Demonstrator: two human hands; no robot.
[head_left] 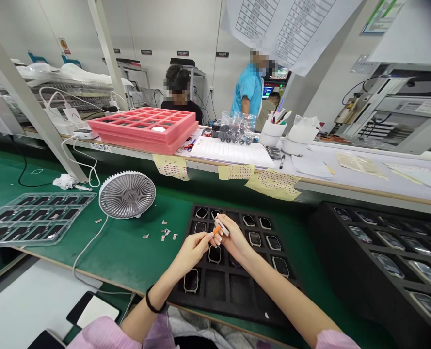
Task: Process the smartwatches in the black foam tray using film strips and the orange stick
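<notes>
My left hand (192, 251) pinches a small orange-tipped item (216, 230) between thumb and fingers. My right hand (234, 239) holds a small white strip (221, 227), and the orange tip meets it. Both hands are above a black foam tray (233, 304) with square pockets on the green bench mat (128, 252). Several rounded-rectangle smartwatch cases sit in the pockets, one (215, 254) just below my fingers. My hands hide the pockets beneath them. Some pockets at the tray's near side hold no case.
A second black tray (378, 252) of glossy watch parts lies to the right. A transparent tray (37, 215), a white fan (127, 194) and small scraps lie left. A pink foam tray (142, 128), papers and pen cups stand on the shelf; two co-workers stand beyond.
</notes>
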